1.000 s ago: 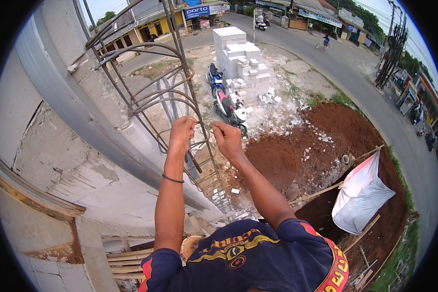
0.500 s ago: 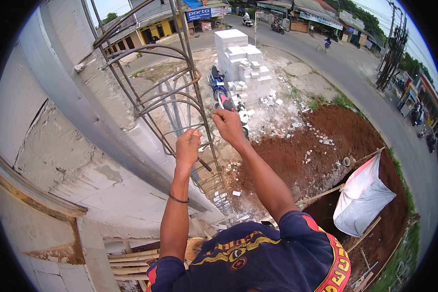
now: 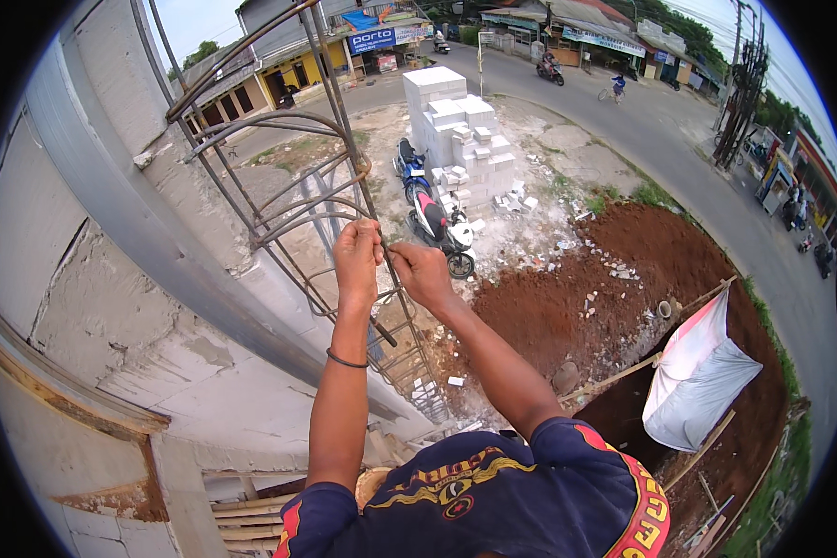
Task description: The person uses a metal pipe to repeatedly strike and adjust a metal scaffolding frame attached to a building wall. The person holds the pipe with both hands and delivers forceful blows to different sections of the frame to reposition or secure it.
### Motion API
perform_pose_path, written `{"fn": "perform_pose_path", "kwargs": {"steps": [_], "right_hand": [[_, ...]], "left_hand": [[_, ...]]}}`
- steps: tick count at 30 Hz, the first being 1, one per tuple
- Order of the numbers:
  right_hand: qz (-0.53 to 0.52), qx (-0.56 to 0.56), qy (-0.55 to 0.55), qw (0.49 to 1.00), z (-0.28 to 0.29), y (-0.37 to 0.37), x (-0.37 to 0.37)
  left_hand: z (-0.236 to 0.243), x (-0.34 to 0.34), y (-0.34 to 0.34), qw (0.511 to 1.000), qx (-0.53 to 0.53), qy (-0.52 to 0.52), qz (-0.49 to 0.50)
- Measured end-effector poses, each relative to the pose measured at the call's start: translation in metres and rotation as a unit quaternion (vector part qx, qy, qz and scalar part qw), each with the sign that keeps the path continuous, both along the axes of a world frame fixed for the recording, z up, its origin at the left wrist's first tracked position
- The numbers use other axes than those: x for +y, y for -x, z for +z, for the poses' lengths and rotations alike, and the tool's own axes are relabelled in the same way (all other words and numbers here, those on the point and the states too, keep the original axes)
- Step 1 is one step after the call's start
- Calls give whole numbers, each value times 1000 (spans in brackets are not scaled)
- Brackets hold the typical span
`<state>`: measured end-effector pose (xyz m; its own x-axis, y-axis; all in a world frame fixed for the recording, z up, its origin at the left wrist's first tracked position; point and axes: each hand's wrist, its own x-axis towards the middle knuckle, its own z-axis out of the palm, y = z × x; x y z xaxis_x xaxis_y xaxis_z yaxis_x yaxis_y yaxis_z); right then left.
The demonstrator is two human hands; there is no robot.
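A tall cage of rusty steel reinforcing bars with bent stirrups rises in front of me beside the wall. My left hand is closed in a pinch, fingertips upward, against the cage's near right bar. Just right of it, lower down, my right hand is also closed, with thumb and forefinger pressed together close to that bar. Whatever the fingers of either hand hold is too thin or too hidden to make out. Below my left hand, a short dark rod end sticks out beside the cage.
A grey metal channel runs along the block wall on the left. Far below stand stacked white blocks, parked motorbikes, red soil and a pale sheet. Bamboo poles lie at lower left.
My left hand has risen to the bar. My right hand has come down and left, so the two are closer together. The view has shifted slightly.
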<state>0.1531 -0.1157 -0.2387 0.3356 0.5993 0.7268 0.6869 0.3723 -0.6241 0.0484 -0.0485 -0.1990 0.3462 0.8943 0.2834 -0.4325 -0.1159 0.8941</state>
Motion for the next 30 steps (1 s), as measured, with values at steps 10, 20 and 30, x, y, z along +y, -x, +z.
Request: {"fn": "perform_pose_path", "kwargs": {"steps": [10, 20, 30], "right_hand": [[14, 20, 13, 1000, 4, 2, -2], [27, 27, 15, 999, 0, 1, -2], [139, 243, 70, 957, -10, -6, 5]], "left_hand": [[-5, 32, -28, 911, 108, -154, 366], [-25, 45, 18, 956, 94, -255, 115], [-31, 66, 16, 905, 274, -277, 173]]}}
